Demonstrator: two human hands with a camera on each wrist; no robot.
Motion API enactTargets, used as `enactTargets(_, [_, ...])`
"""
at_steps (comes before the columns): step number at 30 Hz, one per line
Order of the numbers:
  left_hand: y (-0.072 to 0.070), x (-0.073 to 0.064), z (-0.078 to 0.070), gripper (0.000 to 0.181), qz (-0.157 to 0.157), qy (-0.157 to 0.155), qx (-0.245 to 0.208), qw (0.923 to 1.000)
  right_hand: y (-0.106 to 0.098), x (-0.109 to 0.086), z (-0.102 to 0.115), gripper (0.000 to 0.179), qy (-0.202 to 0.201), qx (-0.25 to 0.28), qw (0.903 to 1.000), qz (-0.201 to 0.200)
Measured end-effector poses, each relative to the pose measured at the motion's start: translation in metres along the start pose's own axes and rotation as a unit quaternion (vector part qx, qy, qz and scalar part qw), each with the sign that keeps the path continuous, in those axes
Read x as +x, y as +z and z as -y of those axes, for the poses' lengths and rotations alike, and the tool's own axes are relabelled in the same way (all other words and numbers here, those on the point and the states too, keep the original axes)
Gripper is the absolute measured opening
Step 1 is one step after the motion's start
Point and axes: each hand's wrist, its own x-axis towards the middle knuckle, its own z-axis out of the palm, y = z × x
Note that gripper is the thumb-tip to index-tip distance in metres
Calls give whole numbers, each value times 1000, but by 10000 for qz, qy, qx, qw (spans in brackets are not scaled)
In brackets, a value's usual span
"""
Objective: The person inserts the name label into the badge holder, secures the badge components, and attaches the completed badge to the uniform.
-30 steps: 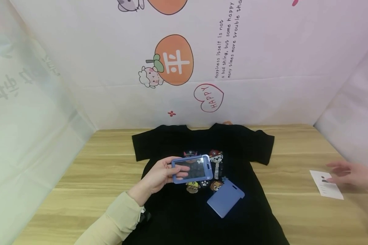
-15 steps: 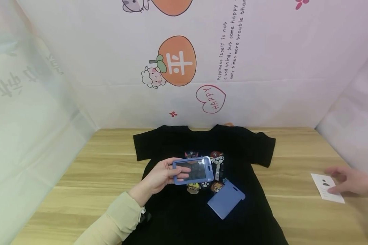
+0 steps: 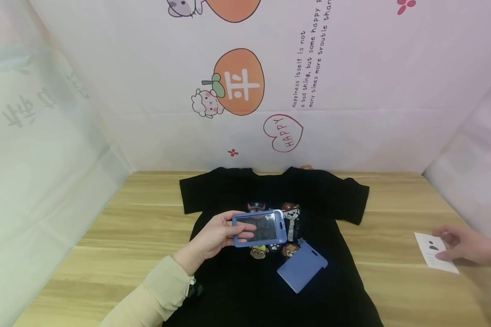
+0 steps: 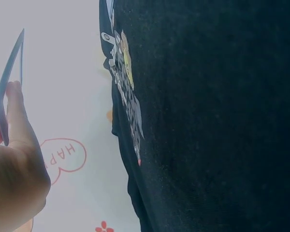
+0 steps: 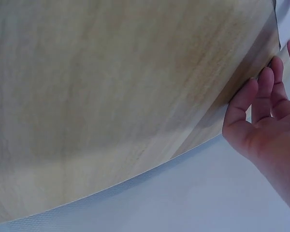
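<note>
My left hand (image 3: 218, 234) holds a blue badge holder frame (image 3: 283, 227) with a clear window above the shirt, thumb in front and fingers behind. In the left wrist view, the holder (image 4: 5, 92) appears edge-on in the hand (image 4: 19, 159). A separate blue badge holder panel (image 3: 303, 267) lies on the black T-shirt (image 3: 278, 299). Far right, my right hand (image 3: 470, 245) is at a white printed card (image 3: 427, 245) on the table, its thumb over the card's face. The right wrist view shows the right hand's fingertips (image 5: 266, 72) at the tabletop, with only a card corner visible.
The T-shirt, with cartoon prints (image 3: 258, 252), is spread across the middle of the wooden table (image 3: 106, 254). A grey strap with a clip (image 3: 291, 227) lies on its chest. White printed cloth (image 3: 167, 136) walls the back and both sides.
My right hand has settled lower over the card, and its fingers have come closer to the card's right side. The left hand keeps holding the frame, and the camera view has shifted slightly.
</note>
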Motion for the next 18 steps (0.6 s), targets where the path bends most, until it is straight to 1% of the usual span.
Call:
enactTargets(3, [1,1,-1,43,-7,5,41,10000,0,1,2,48,-23,-52,10000,-30])
enactTargets(6, [2,2,-2,43,-25,-5,50,10000,-2,2,5,49,14,-11,10000,88])
enactTargets(10, [4,2,-2,43,-44,-5,26,10000,-3,2,9,50,23,75,9999,121])
enactTargets(14, [5,1,-2,44,-43,-15,22,10000,-3,2,13,51,6,39,10000,50])
enactTargets(18, [7,1,-2,43,-23,-16,31,10000,-1,4,15,53,88,-93,9999,-18])
